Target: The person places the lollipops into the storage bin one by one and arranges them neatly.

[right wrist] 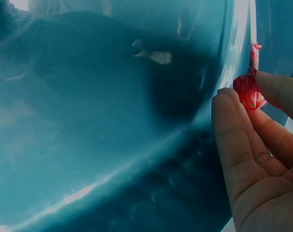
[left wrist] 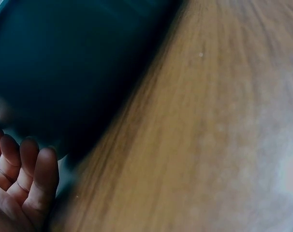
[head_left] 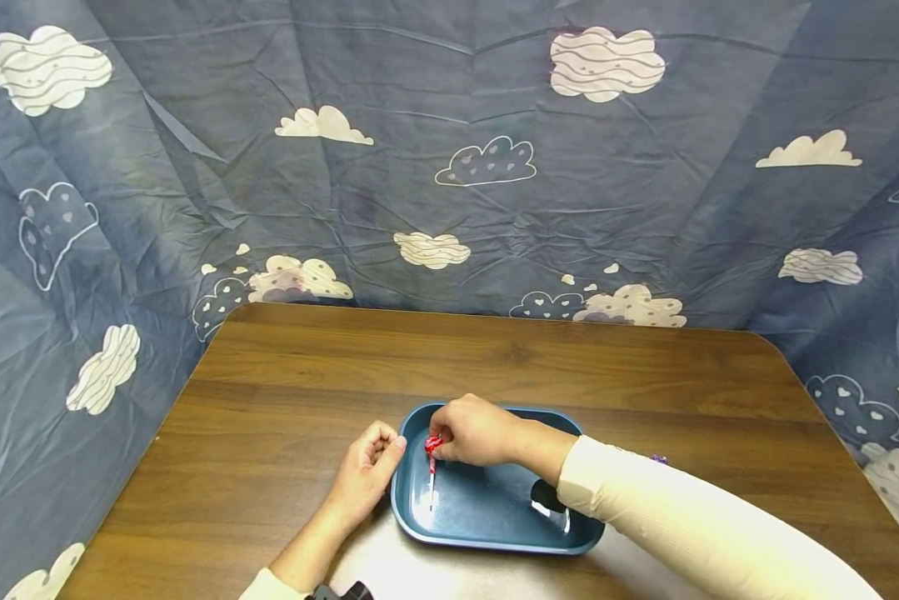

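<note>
A lollipop [head_left: 432, 458] in a red wrapper, with a white stick, is at the left end of a blue tray [head_left: 494, 546]. My right hand [head_left: 475, 429] reaches over the tray and pinches the wrapped head [right wrist: 248, 92] between thumb and fingers. In the head view the stick points toward the tray's near side. Beside the tray's left rim is my left hand [head_left: 367, 467], fingers loosely bent and thumb tip at the rim. The left wrist view has these fingers [left wrist: 28, 169] close to the tray's outer wall; their contact is hard to make out.
The tray stands on a brown wood-grain table [head_left: 307, 375]. A small purple thing [head_left: 659, 459] shows just behind the right sleeve [head_left: 681, 508], mostly hidden. Behind the table hangs a blue cloth [head_left: 419, 83] with cloud prints.
</note>
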Demonstrator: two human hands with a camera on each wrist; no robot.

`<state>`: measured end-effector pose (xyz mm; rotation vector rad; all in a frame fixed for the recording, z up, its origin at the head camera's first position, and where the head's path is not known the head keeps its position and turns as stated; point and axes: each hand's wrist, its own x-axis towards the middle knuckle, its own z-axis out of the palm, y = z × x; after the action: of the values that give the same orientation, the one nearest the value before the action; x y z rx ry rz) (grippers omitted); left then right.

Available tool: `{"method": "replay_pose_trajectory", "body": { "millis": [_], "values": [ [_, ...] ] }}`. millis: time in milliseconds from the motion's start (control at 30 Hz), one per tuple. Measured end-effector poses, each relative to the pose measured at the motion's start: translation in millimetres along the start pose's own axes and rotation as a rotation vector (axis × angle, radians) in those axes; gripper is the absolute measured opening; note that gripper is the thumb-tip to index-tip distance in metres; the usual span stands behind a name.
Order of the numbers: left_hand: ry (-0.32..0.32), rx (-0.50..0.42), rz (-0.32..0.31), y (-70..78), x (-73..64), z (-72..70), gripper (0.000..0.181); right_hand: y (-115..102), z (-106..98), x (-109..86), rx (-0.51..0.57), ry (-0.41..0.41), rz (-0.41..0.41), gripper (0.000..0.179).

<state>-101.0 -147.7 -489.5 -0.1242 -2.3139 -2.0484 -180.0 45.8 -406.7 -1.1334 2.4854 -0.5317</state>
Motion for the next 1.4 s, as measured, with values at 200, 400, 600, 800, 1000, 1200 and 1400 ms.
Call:
{"method": "replay_pose_trajectory", "body": {
  "millis": [200, 400, 600, 800, 1000, 1200, 1400],
  "values": [
    [-0.005, 0.004, 0.008, -0.7, 0.7, 0.1, 0.016, -3, 6, 4.7, -0.006, -0.02, 0.011, 0.013],
    [-0.011, -0.007, -0.005, -1.3, 0.6, -0.3, 0.017, -6, 11, 10.4, -0.016, -0.031, 0.019, 0.013],
    [-0.014, -0.015, -0.01, -1.5, 0.6, -0.1, 0.017, -10, 14, 13.8, -0.053, -0.028, 0.02, 0.014],
    [-0.016, 0.0, 0.008, -2.0, 0.6, -0.7, 0.018, -8, 16, 15.2, -0.024, -0.024, 0.034, 0.012],
    [-0.012, 0.014, 0.008, -1.5, 0.4, -1.2, 0.018, -7, 17, 15.4, -0.031, -0.023, 0.038, 0.01],
    [-0.014, 0.01, 0.008, -1.8, 0.1, -0.9, 0.017, -8, 16, 13.9, -0.049, -0.02, 0.041, 0.011],
    [-0.012, 0.014, 0.009, -1.0, 0.3, -1.1, 0.018, -7, 15, 13.2, -0.043, -0.018, 0.045, 0.011]
  ]
}}
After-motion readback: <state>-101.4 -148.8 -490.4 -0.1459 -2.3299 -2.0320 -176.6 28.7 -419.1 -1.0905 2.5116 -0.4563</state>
